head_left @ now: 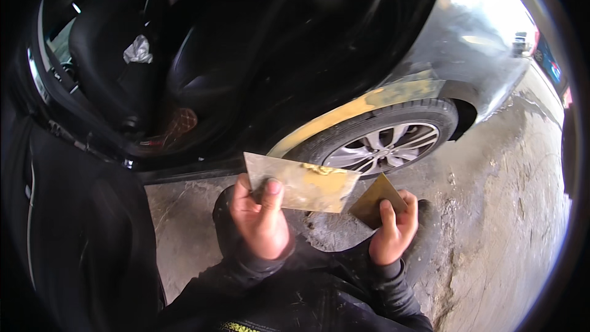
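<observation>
- The left hand [261, 218] has its grip clamped on a wide metal spreader plate [301, 182], thumb on the near face and fingers behind, pinching its left end
- The plate sits level in front of the person, above the concrete floor [491, 209]; a smear of yellow filler [324, 170] lies along its upper edge
- The right hand [393, 230] has its grip closed on a smaller spreader [376, 200], held tilted with one corner pointing up
- The smaller spreader lies just beside the right end of the plate, its tip near the plate's lower corner; I cannot tell whether they touch
- Beyond the hands stands a dark car with its door open; yellow filler covers the wheel arch [369, 103] over the rear wheel [384, 144]
</observation>
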Action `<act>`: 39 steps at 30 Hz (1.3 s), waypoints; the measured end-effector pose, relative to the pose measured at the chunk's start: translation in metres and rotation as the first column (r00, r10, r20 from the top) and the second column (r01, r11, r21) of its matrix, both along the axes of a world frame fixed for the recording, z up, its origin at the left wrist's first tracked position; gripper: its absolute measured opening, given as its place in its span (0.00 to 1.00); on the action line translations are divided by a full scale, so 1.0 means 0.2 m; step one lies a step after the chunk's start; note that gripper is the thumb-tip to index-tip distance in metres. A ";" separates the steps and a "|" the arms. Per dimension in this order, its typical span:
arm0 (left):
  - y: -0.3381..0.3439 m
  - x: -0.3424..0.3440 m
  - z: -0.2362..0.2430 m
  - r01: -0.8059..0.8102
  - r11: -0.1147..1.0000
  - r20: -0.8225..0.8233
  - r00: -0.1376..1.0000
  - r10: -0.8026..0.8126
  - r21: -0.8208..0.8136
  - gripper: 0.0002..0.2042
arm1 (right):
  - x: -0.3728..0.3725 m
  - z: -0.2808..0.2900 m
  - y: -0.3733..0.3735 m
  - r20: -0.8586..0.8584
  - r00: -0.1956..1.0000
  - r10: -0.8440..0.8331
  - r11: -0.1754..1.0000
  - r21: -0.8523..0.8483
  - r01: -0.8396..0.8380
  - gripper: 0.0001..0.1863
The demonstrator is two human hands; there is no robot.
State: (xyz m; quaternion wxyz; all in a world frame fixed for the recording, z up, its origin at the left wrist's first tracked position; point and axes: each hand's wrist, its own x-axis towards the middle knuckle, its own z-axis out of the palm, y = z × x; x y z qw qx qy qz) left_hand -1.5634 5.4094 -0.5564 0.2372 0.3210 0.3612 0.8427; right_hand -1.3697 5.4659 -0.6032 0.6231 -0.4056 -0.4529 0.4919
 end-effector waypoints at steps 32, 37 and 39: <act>0.04 -0.17 0.02 -0.369 0.927 -0.307 0.876 0.372 0.069 0.11 | -0.12 0.41 0.14 0.623 0.671 -0.403 0.588 0.738 -0.331 0.21; -0.06 -0.48 -0.08 -0.301 0.953 -0.164 0.942 0.291 -0.037 0.13 | 0.15 0.62 0.54 0.339 0.721 -0.605 0.531 0.846 0.048 0.21; -0.13 -0.60 -0.16 -0.175 0.980 -0.163 0.974 0.159 -0.092 0.14 | 0.24 0.75 0.71 0.320 0.634 -0.704 0.438 0.898 0.033 0.24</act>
